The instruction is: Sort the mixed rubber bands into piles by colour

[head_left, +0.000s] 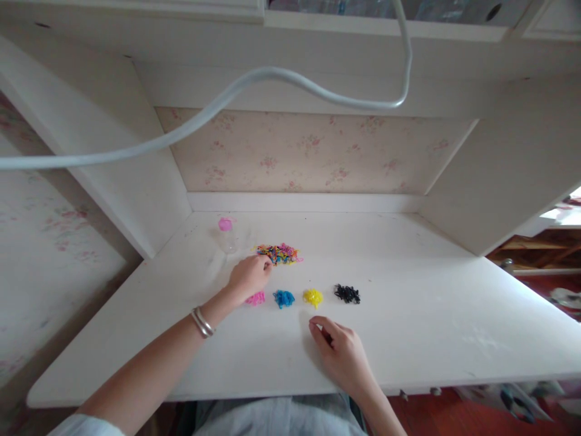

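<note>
On the white desk (431, 303), the mixed pile of small bands (282, 255) is reached at its near left edge by the left hand (250, 277), its grip curled and anything pinched there hidden from view. On the body side of the yellow pile (313, 297), with the pink pile (256, 298), blue pile (284, 298) and black pile (347, 293) in the same row, the right hand (342, 351) is held, fingertips drawn close, whether loaded cannot be told. Sorting by colour seems to be the step; a fine pinch on 1 band is called for next.
</note>
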`<state>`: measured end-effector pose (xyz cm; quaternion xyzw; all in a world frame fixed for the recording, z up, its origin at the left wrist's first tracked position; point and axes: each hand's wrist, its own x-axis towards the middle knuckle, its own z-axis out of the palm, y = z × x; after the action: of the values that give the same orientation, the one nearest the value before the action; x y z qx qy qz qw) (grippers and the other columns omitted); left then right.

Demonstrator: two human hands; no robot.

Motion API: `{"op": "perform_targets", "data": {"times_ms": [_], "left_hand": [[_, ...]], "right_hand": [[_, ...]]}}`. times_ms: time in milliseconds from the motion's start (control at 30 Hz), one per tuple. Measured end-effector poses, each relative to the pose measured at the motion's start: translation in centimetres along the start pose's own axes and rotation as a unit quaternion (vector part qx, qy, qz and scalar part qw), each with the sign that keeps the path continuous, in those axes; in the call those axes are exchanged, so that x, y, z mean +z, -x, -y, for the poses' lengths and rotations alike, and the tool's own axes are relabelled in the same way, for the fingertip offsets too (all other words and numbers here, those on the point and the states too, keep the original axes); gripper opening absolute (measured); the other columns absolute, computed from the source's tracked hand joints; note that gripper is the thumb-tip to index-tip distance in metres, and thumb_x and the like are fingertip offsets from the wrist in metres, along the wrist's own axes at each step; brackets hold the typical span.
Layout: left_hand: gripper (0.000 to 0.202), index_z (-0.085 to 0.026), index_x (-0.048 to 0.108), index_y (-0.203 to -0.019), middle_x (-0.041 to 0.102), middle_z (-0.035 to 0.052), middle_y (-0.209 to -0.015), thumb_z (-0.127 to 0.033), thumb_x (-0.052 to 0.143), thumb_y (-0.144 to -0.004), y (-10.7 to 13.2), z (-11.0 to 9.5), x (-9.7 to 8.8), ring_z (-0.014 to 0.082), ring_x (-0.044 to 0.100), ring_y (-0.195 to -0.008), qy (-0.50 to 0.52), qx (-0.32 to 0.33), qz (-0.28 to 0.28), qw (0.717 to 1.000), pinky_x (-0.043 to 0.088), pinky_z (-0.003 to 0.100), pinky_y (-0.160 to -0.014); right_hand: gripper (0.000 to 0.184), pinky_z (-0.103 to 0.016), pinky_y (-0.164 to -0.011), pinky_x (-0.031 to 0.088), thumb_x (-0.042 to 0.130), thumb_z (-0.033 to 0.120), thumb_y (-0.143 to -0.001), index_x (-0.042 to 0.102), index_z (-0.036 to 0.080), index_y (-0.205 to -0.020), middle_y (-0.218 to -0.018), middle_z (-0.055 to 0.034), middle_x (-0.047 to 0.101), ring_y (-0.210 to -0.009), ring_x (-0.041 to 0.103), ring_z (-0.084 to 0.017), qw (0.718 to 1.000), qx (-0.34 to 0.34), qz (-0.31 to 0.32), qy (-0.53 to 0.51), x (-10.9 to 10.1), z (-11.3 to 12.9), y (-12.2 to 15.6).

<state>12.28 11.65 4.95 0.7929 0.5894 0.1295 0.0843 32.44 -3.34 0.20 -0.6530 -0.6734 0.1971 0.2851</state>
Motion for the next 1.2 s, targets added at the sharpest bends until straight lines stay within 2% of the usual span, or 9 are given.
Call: {"op": "perform_targets", "data": {"times_ms": [200, 267, 367, 500, 700, 933, 1033, 1133, 1200], "left_hand": [[0.033, -0.023, 0.066, -0.096, 0.072, 0.0015, -0.082, -0.04, 0.04, -0.086, 4.7, 5.0, -3.4, 0.016, 0.066, -0.073, 0.041, -0.038, -0.036, 0.998, 0.044, 0.022, -0.062], [0.033, -0.022, 0.066, -0.093, 0.071, 0.0014, -0.079, -0.042, 0.041, -0.085, 6.5, 6.6, -3.6, 0.0164, 0.065, -0.071, 0.067, -0.071, -0.067, 0.993, 0.044, 0.022, -0.06], [0.032, -0.022, 0.065, -0.09, 0.071, 0.001, -0.079, -0.044, 0.044, -0.083, 8.7, 8.1, -2.8, 0.0163, 0.065, -0.072, 0.103, -0.106, -0.087, 0.985, 0.044, 0.022, -0.062], [0.031, -0.022, 0.065, -0.091, 0.071, 0.0012, -0.082, -0.044, 0.044, -0.084, 9.9, 8.8, -0.9, 0.0167, 0.065, -0.074, 0.114, -0.126, -0.084, 0.982, 0.044, 0.023, -0.065], [0.03, -0.023, 0.065, -0.092, 0.071, 0.0021, -0.085, -0.043, 0.043, -0.084, 9.9, 9.3, 0.9, 0.018, 0.065, -0.077, 0.111, -0.139, -0.077, 0.981, 0.044, 0.024, -0.067], [0.033, -0.023, 0.066, -0.094, 0.071, 0.0027, -0.088, -0.044, 0.042, -0.084, 10.2, 9.5, 1.0, 0.0181, 0.064, -0.078, 0.129, -0.142, -0.081, 0.978, 0.044, 0.024, -0.069], [0.032, -0.023, 0.066, -0.094, 0.07, 0.0022, -0.083, -0.044, 0.043, -0.084, 10.6, 9.5, 0.9, 0.0182, 0.064, -0.075, 0.139, -0.154, -0.083, 0.975, 0.044, 0.025, -0.067], [0.033, -0.022, 0.064, -0.094, 0.069, 0.0017, -0.081, -0.046, 0.044, -0.084, 11.6, 9.7, 0.9, 0.0176, 0.063, -0.073, 0.171, -0.16, -0.093, 0.968, 0.044, 0.024, -0.065], [0.034, -0.022, 0.063, -0.094, 0.068, 0.0012, -0.08, -0.048, 0.045, -0.084, 12.5, 9.8, 1.1, 0.0167, 0.062, -0.071, 0.211, -0.162, -0.09, 0.96, 0.045, 0.024, -0.065]], "right_hand": [[0.031, -0.021, -0.054, 0.036, 0.037, 0.038, -0.09, 0.065, 0.026, -0.09, -0.059, 0.0008, 0.06, -0.053, 0.054, -0.013, 1.0, 0.002, 0.003, 0.013, 0.3, -0.3, -0.1], [0.031, -0.021, -0.054, 0.036, 0.037, 0.039, -0.09, 0.065, 0.026, -0.091, -0.061, 0.001, 0.061, -0.054, 0.054, -0.013, 1.0, 0.002, 0.008, 0.019, 0.4, -0.3, -0.2], [0.031, -0.021, -0.055, 0.037, 0.038, 0.04, -0.09, 0.065, 0.026, -0.091, -0.063, 0.0009, 0.062, -0.055, 0.055, -0.013, 0.999, -0.001, 0.015, 0.03, 0.5, -0.3, -0.3], [0.033, -0.021, -0.054, 0.037, 0.036, 0.041, -0.09, 0.065, 0.026, -0.09, -0.061, 0.001, 0.062, -0.054, 0.055, -0.014, 0.999, -0.005, 0.014, 0.046, 0.8, -0.3, -0.4], [0.032, -0.022, -0.055, 0.038, 0.038, 0.041, -0.089, 0.065, 0.026, -0.092, -0.063, 0.0007, 0.063, -0.055, 0.056, -0.014, 0.999, 0.003, 0.016, 0.045, 0.8, -0.3, -0.3], [0.032, -0.021, -0.052, 0.035, 0.041, 0.044, -0.087, 0.067, 0.024, -0.089, -0.059, 0.0018, 0.059, -0.051, 0.051, -0.012, 1.0, 0.025, 0.017, 0.003, 0.7, -0.1, -0.5], [0.032, -0.02, -0.048, 0.032, 0.043, 0.043, -0.086, 0.067, 0.022, -0.085, -0.054, 0.003, 0.053, -0.049, 0.047, -0.011, 0.998, 0.024, 0.043, -0.028, 0.5, -0.2, -0.7], [0.034, -0.02, -0.045, 0.027, 0.042, 0.043, -0.086, 0.067, 0.021, -0.082, -0.05, 0.0044, 0.045, -0.046, 0.04, -0.009, 0.996, 0.009, 0.071, -0.049, -0.7, 0.1, -1.6], [0.035, -0.02, -0.045, 0.026, 0.041, 0.044, -0.086, 0.067, 0.021, -0.084, -0.05, 0.0047, 0.043, -0.045, 0.039, -0.009, 0.998, -0.003, 0.056, -0.032, -2.0, 0.6, -2.8]]}}
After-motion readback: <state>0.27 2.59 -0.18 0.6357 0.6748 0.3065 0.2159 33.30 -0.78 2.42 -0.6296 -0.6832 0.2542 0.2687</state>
